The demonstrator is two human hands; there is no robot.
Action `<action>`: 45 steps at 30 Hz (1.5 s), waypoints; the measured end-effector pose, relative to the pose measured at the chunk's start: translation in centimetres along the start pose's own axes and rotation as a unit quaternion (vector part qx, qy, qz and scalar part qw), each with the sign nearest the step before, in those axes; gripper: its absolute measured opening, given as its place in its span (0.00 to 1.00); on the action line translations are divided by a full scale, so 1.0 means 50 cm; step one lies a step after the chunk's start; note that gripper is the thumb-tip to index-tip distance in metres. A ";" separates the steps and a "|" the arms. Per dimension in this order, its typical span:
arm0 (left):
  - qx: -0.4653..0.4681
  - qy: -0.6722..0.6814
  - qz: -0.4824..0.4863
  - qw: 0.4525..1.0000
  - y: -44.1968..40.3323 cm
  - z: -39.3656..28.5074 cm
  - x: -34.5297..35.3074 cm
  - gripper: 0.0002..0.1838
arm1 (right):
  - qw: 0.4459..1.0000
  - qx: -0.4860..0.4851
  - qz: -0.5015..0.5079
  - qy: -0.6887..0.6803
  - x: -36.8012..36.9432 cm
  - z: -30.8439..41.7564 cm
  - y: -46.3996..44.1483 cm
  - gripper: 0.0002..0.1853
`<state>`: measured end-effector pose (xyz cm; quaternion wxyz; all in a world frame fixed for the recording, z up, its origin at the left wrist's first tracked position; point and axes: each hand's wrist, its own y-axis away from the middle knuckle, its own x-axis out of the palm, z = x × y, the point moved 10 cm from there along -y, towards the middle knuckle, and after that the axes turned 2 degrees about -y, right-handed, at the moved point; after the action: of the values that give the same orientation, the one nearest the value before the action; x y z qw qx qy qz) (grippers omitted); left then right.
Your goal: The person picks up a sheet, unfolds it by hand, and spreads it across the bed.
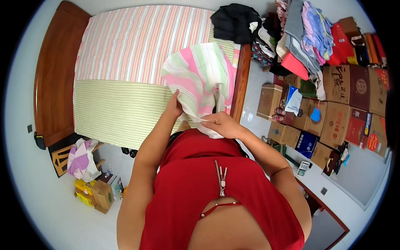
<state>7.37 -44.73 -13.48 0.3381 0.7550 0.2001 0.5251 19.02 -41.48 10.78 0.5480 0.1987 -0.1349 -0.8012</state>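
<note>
A pink, green and white striped cloth (200, 71) hangs in front of my body, over the near right corner of the bed. My left hand (176, 104) grips its left edge, fingers closed on the fabric. At the cloth's lower right edge, my right hand (221, 124) pinches the hem between thumb and fingers. Folds bunch up between the two hands, and a dark gap shows beside the right one. Beneath lies the bed, with a pink striped sheet (125, 41) at the back and a green striped mat (121, 108) nearer me.
A wooden headboard (62, 71) stands at the left and a wooden bed edge (241, 87) at the right. Black clothing (235, 23) lies on the far right corner. Stacked cardboard boxes (335, 121) and piled clothes (298, 37) fill the right side. A draped chair (83, 160) is lower left.
</note>
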 end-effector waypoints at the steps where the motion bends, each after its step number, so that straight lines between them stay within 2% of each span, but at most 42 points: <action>1: 0.007 0.051 0.018 0.999 -0.006 -0.006 0.010 0.32 | 0.999 0.023 0.019 0.025 -0.003 0.009 0.009 0.14; 2: 0.015 0.103 0.034 0.994 -0.009 -0.013 0.018 0.31 | 1.000 0.020 0.009 0.008 -0.010 0.007 0.015 0.14; 3: 0.010 0.117 -0.054 0.992 0.001 -0.008 -0.007 0.31 | 1.000 0.017 0.000 -0.009 -0.013 0.002 0.022 0.14; 5: 0.037 0.113 -0.116 0.986 0.016 -0.002 0.002 0.29 | 0.997 0.000 -0.031 -0.068 -0.019 -0.004 0.029 0.14; 7: 0.054 0.129 -0.115 0.983 -0.002 0.009 -0.013 0.26 | 0.986 -0.028 -0.070 -0.150 -0.027 -0.007 0.035 0.14; 8: 0.057 0.146 -0.084 0.984 -0.044 0.030 -0.059 0.24 | 0.986 -0.022 -0.077 -0.144 -0.032 -0.006 0.037 0.14; 9: 0.059 0.164 -0.052 0.983 -0.045 0.030 -0.048 0.23 | 0.987 -0.015 -0.085 -0.138 -0.038 0.000 0.039 0.14; 11: 0.101 0.061 -0.081 0.990 -0.036 0.020 -0.065 0.21 | 0.987 -0.014 -0.112 -0.112 -0.055 0.005 0.044 0.13; 14: 0.163 -0.143 -0.110 0.970 0.013 -0.031 -0.009 0.21 | 0.983 -0.034 -0.163 -0.075 -0.094 0.009 0.055 0.13; 16: 0.233 -0.290 -0.094 0.923 0.036 -0.064 0.044 0.21 | 0.977 -0.053 -0.188 -0.081 -0.127 0.018 0.058 0.13; 18: 0.333 -0.425 -0.045 0.841 0.062 -0.086 0.123 0.21 | 0.973 -0.047 -0.207 -0.089 -0.149 0.036 0.066 0.12; 19: 0.362 -0.477 -0.068 0.798 0.089 -0.099 0.166 0.15 | 0.971 -0.045 -0.220 -0.085 -0.162 0.037 0.069 0.12; 22: 0.436 -0.563 -0.044 0.701 0.139 -0.112 0.276 0.09 | 0.954 -0.069 -0.273 -0.103 -0.210 0.043 0.075 0.12; 24: 0.468 -0.545 -0.047 0.694 0.143 -0.130 0.301 0.06 | 0.932 -0.083 -0.319 -0.151 -0.245 0.038 0.083 0.12; 26: 0.468 -0.551 -0.071 0.687 0.129 -0.152 0.295 0.05 | 0.901 -0.033 -0.339 -0.268 -0.268 0.023 0.093 0.12; 27: 0.449 -0.505 -0.049 0.735 0.142 -0.165 0.316 0.04 | 0.898 -0.033 -0.344 -0.272 -0.282 0.016 0.098 0.12; 30: 0.353 -0.530 0.004 0.771 0.131 -0.181 0.344 0.04 | 0.875 -0.023 -0.338 -0.346 -0.315 -0.018 0.103 0.12; 31: 0.376 -0.560 0.025 0.737 0.146 -0.193 0.373 0.04 | 0.879 -0.019 -0.330 -0.343 -0.325 -0.024 0.104 0.13; 34: 0.420 -0.548 0.050 0.722 0.159 -0.214 0.422 0.07 | 0.877 -0.032 -0.338 -0.339 -0.346 0.011 0.115 0.13; 37: 0.440 -0.709 0.097 0.543 0.203 -0.185 0.502 0.14 | 0.874 -0.057 -0.335 -0.347 -0.368 0.051 0.133 0.13; 40: 0.495 -0.726 0.047 0.475 0.205 -0.209 0.532 0.11 | 0.891 -0.079 -0.338 -0.292 -0.382 0.124 0.162 0.11; 41: 0.562 -0.667 0.015 0.489 0.200 -0.240 0.535 0.08 | 0.894 -0.091 -0.355 -0.257 -0.387 0.153 0.177 0.10; 44: 0.533 -0.685 -0.125 0.480 0.136 -0.323 0.491 0.06 | 0.884 -0.131 -0.398 -0.208 -0.416 0.237 0.244 0.08; 45: 0.526 -0.686 -0.171 0.473 0.119 -0.349 0.465 0.05 | 0.852 -0.149 -0.437 -0.246 -0.413 0.287 0.279 0.08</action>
<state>-0.59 -28.29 9.93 -0.0100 0.8608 0.2685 -0.4322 30.44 -27.35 33.08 0.1132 -0.0508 -0.0439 -0.9913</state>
